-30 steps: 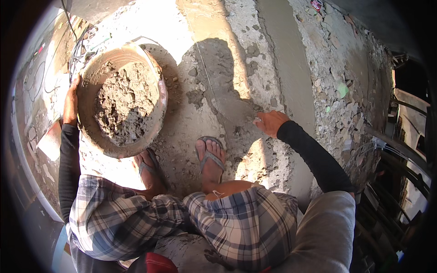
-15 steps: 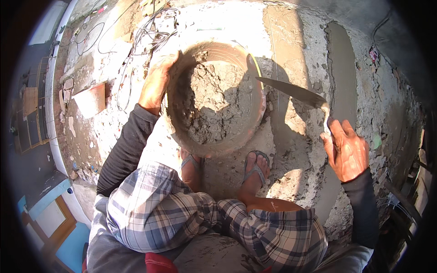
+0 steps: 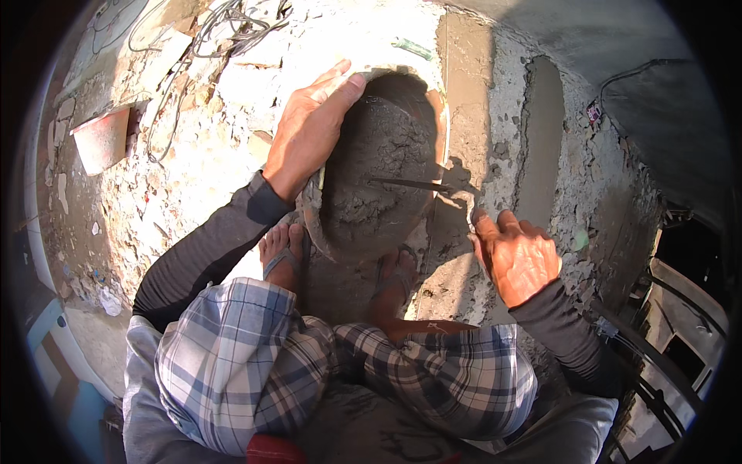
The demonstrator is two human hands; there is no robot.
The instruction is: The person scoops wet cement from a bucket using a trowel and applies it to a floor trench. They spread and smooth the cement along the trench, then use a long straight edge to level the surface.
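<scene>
A round, mud-stained basin (image 3: 332, 243) is tipped up on its right side between me and the wall base. Wet grey mortar (image 3: 379, 166) lies inside it, mostly in shadow. My left hand (image 3: 315, 127) grips the raised left rim, thumb over the edge. In my right hand (image 3: 519, 255) is a trowel (image 3: 410, 183), held by its handle with the fingers wrapped round it. The trowel's blade is seen nearly edge-on and reaches over the basin's right rim to the mortar.
Strips of smoothed wet mortar (image 3: 539, 139) run along the rough ground to the right. A pale bucket (image 3: 103, 141) stands at the left. Coiled black cable (image 3: 236, 29) lies at the far left. My sandalled feet (image 3: 283, 251) are just below the basin. Dark bars (image 3: 649, 352) stand at the lower right.
My left hand has lifted the basin's left side, tilting it rightward. The trowel has moved left and down from above the ground to over the mortar in the basin.
</scene>
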